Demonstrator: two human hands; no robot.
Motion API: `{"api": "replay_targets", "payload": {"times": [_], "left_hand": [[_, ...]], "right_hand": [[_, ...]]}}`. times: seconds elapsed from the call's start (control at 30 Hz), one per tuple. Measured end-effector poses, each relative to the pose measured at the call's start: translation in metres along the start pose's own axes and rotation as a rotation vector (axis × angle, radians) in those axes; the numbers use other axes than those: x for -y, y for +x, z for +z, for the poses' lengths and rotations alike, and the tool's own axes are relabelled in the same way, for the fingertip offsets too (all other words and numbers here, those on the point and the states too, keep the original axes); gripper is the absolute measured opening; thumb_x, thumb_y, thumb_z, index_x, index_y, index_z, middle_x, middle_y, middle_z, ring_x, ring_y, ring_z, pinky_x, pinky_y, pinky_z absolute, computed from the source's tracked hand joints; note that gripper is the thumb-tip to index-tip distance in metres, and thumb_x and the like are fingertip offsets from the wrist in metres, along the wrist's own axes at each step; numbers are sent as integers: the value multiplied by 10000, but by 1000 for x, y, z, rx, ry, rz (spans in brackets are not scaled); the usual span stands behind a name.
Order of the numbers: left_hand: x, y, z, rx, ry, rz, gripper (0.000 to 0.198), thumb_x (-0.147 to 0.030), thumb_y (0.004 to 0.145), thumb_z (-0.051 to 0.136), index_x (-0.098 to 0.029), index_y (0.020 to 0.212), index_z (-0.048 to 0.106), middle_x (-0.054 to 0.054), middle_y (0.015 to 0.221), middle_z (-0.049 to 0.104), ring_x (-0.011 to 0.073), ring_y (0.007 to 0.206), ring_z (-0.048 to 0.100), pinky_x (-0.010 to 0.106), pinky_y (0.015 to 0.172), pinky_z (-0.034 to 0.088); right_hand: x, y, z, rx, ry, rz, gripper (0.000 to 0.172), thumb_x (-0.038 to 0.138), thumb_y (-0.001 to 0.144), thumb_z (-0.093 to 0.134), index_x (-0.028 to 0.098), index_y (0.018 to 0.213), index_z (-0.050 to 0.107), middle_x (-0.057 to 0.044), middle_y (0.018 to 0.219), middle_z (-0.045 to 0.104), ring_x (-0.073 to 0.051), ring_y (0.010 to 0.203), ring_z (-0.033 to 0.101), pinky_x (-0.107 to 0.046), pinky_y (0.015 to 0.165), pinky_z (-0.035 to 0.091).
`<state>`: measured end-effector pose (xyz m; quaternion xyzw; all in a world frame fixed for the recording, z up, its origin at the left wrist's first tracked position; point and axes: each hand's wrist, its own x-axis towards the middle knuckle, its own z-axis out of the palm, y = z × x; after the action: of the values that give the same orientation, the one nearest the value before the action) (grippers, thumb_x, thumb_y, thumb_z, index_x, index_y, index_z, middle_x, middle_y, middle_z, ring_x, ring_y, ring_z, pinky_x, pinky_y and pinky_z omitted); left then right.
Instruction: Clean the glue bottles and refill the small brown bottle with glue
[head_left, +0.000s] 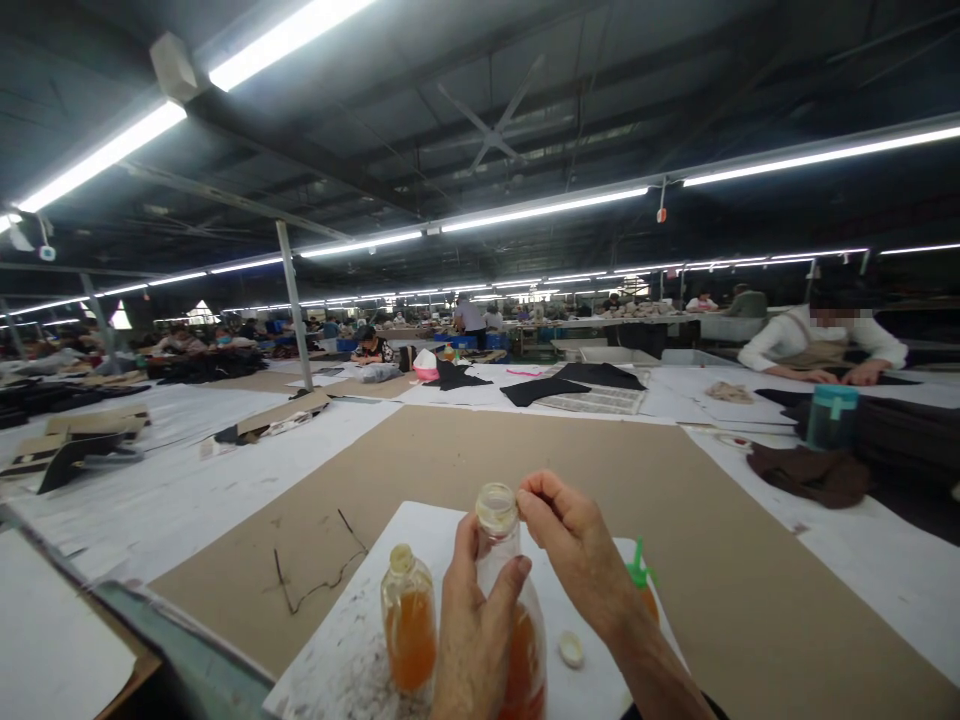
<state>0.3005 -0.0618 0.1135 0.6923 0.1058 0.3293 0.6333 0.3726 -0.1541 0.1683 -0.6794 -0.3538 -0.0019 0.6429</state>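
My left hand (484,610) is wrapped round a clear bottle (498,512) with orange liquid low inside it; its mouth is uncapped. At the neck's right side, my right hand (574,545) is closed in a pinch, its fingertips touching or very near the rim. What they pinch, if anything, is too small to make out. Left of my left hand stands a smaller bottle (409,630) of orange liquid. A pale round cap (571,649) lies below my right hand. Behind my right wrist, a container with a green spout (638,568) is partly hidden.
Under the bottles lies a stained white sheet (337,650) on brown paper (525,440). A pair of glasses (319,590) rests to the left. Dark cloth pieces (577,383) lie farther back. At right are a teal-lidded jar (831,418) and a person (817,345) leaning over the table.
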Motion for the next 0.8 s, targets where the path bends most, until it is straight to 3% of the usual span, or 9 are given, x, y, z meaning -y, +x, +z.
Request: {"api": "replay_targets", "payload": {"times": [0.13,0.23,0.3,0.37,0.43,0.5,0.67,0.8], "left_hand": [[2,0,1,23,-81,-23,443,-287,746,609,-179,1161,500,113,1234,564,276,1189,475,356,1003,362],[1,0,1,18,-89,-16,451,-282,750,606,-176,1174,498,108,1234,569,272,1183,484,356,1003,365],[1,1,1,25,-71,-27,467,-291,760,607,-172,1194,484,116,1249,559,273,1191,480,362,1009,361],[1,1,0,15,-64,-28,475,-310,763,613,-170,1198,481,119,1245,561,277,1200,474,363,1017,352],[1,2,-1,11,-68,-17,475,-325,769,610,-170,1199,481,121,1230,570,281,1196,478,366,1015,350],[2,2,-1,16,-64,-14,483,-335,775,605,-168,1208,473,128,1236,564,282,1201,473,371,1018,346],[4,3,-2,27,-39,-44,507,-353,772,603,-170,1219,452,131,1264,540,285,1229,443,377,1032,336],[6,5,-3,59,-23,-22,487,-377,770,612,-171,1190,479,138,1281,526,290,1223,452,376,1025,356]], "right_hand": [[-14,-2,0,78,329,42,195,300,831,532,161,695,539,65,559,393,-87,523,335,-221,507,287],[-25,-8,3,3,427,28,162,308,817,550,162,756,590,49,564,460,-89,488,365,-221,481,320],[-29,-14,5,-137,203,-72,175,308,840,528,177,836,643,-1,654,581,-125,544,489,-245,524,408],[-31,-20,5,-334,-122,-264,217,276,869,494,186,960,669,-68,840,673,-185,730,612,-291,659,484],[-30,-25,3,-531,-344,-415,267,236,882,484,173,1089,640,-104,962,687,-213,875,638,-311,761,496],[-27,-28,1,-628,-393,-420,276,226,883,505,156,1124,621,-102,954,689,-200,853,648,-285,747,506],[-13,-25,8,-395,-196,-234,128,233,862,546,201,852,670,-21,805,636,-148,704,609,-215,617,491],[-13,-22,19,-372,-190,-245,134,223,859,543,208,792,658,-15,780,611,-148,700,593,-225,632,468]]}}
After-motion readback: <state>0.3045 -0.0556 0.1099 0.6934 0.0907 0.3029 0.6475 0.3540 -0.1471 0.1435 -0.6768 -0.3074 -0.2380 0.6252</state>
